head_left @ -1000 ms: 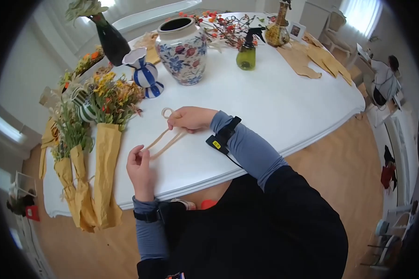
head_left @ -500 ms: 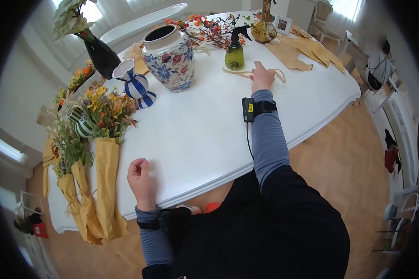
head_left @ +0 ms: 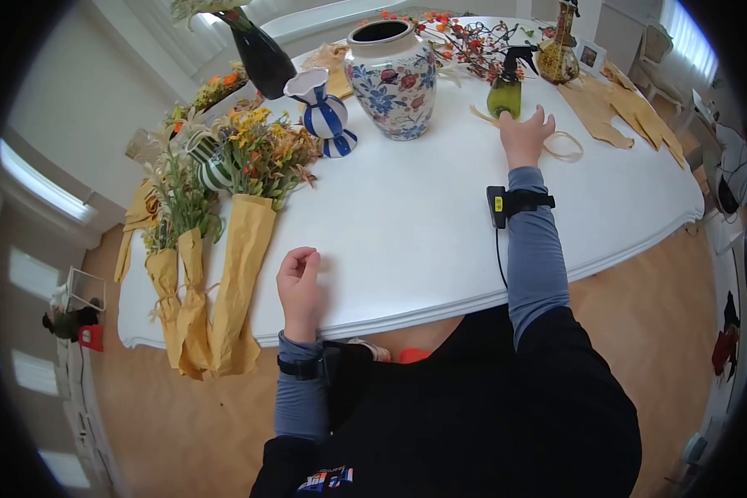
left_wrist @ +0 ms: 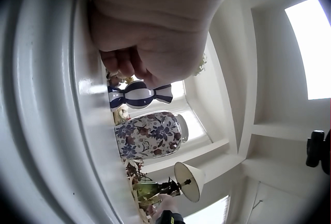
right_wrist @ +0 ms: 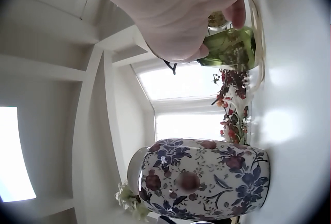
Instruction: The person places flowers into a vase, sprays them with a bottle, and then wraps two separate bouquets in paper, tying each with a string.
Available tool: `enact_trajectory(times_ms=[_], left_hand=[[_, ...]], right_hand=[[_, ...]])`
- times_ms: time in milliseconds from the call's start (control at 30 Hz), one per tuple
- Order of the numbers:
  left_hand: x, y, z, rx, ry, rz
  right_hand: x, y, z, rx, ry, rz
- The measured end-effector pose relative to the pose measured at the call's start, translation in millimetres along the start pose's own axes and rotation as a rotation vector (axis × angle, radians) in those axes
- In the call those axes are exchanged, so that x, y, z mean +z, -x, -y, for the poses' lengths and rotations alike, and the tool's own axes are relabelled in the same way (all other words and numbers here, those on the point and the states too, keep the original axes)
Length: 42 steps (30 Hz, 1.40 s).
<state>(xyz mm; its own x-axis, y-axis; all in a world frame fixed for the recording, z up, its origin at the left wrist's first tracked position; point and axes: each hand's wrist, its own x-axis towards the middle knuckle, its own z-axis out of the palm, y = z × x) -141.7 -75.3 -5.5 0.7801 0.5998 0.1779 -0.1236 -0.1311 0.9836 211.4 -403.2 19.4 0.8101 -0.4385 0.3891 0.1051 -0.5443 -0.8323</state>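
Note:
My right hand (head_left: 526,139) reaches over the far right of the table, thumb and fingers spread. Just ahead of it stands a green spray bottle (head_left: 505,98) with a black trigger head. A pale beige cord (head_left: 579,148) lies in a loop on the tabletop beside this hand, with another stretch near the bottle's foot. In the right wrist view, fingertips overlap the green bottle (right_wrist: 230,48). My left hand (head_left: 298,286) is near the front edge of the table, fingers loosely curled with nothing in them; the left wrist view shows it close over the white surface.
A floral vase (head_left: 394,91) and a blue-and-white striped vase (head_left: 325,120) stand at mid-back. Paper-wrapped bouquets (head_left: 245,249) lie at left, overhanging the front edge. Brown paper pieces (head_left: 598,116), red-berried branches (head_left: 473,41) and an amber glass bottle (head_left: 559,60) occupy the back right.
My right hand has carried the cord from beside the left hand to the far right, let it go by the spray bottle and spread its fingers. The left hand stays near the front edge.

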Motion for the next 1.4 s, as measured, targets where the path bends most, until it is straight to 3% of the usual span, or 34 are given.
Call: enact_trajectory(times_ms=[67, 133, 167, 300, 367, 400, 467, 533, 600, 667, 733, 767, 933, 1000, 1133, 1200, 1233, 1300, 1333, 1400], left_hand=[[-18.2, 1.6, -1.5, 0.008, 0.006, -0.025], [-45.9, 4.3, -11.8, 0.128, -0.293, -0.142], [-61.1, 4.5, -21.0, 0.179, -0.406, -0.210], [-124.3, 0.3, -52.4, 0.286, -0.598, -0.418], [-154.7, -2.8, -54.6, 0.213, -0.922, -0.463], [-163.6, -2.4, -53.0, 0.218, -0.931, -0.464], [-176.2, 1.5, -49.9, -0.178, -0.953, -0.395], [-179.3, 7.8, -49.9, -0.188, -0.908, -0.330], [-173.5, 12.2, -52.4, -0.208, -0.854, -0.271], [-164.8, 17.5, -53.7, -0.057, -0.826, -0.346], [-161.8, 17.7, -54.1, -0.027, -0.836, -0.358], [-159.4, 17.8, -55.1, 0.005, -0.848, -0.362], [-127.9, 27.4, -70.6, 0.211, -0.866, -0.422], [-107.6, 34.4, -81.4, 0.296, -0.894, -0.416], [-61.7, 51.6, -101.6, 0.386, -0.985, -0.255], [-50.3, 58.0, -104.7, 0.376, -0.973, 0.065], [-46.7, 61.1, -106.4, 0.374, -0.974, 0.056], [-42.9, 66.1, -108.4, 0.149, -0.705, 0.166], [-43.9, 65.6, -108.3, 0.149, -0.704, 0.160], [-48.9, 62.1, -109.9, 0.392, -0.944, -0.124]], right_hand=[[17.5, -5.6, -14.4, -0.084, 0.012, -0.019], [31.3, -7.7, -25.0, -0.181, 0.017, 0.160], [33.9, -0.1, -20.8, -0.230, 0.007, 0.118], [40.4, 18.0, -4.4, -0.256, -0.070, 0.311], [41.8, 32.9, 10.0, -0.284, -0.077, 0.384], [41.5, 42.3, 16.7, -0.318, -0.071, 0.441], [41.1, 62.1, 31.2, -0.323, -0.106, 0.515], [38.7, 80.8, 43.4, -0.332, -0.135, 0.589], [34.6, 98.3, 52.9, -0.260, -0.256, 0.788], [36.4, 113.2, 56.1, -0.279, -0.292, 0.834], [39.4, 124.6, 63.7, -0.211, -0.275, 1.006], [38.4, 130.8, 69.2, -0.276, -0.274, 1.023], [38.9, 168.2, 92.9, -0.250, -0.381, 1.170], [32.7, 185.1, 108.7, 0.021, -0.469, 1.474], [40.7, 219.3, 115.8, 0.123, -0.636, 1.663], [42.9, 226.3, 118.6, 0.087, -0.617, 1.745], [40.8, 230.7, 118.1, 0.122, -0.633, 1.742], [36.5, 231.3, 122.9, 0.152, -0.646, 1.743], [35.4, 229.5, 123.3, 0.180, -0.630, 1.728], [33.5, 227.6, 124.0, 0.207, -0.613, 1.715]])
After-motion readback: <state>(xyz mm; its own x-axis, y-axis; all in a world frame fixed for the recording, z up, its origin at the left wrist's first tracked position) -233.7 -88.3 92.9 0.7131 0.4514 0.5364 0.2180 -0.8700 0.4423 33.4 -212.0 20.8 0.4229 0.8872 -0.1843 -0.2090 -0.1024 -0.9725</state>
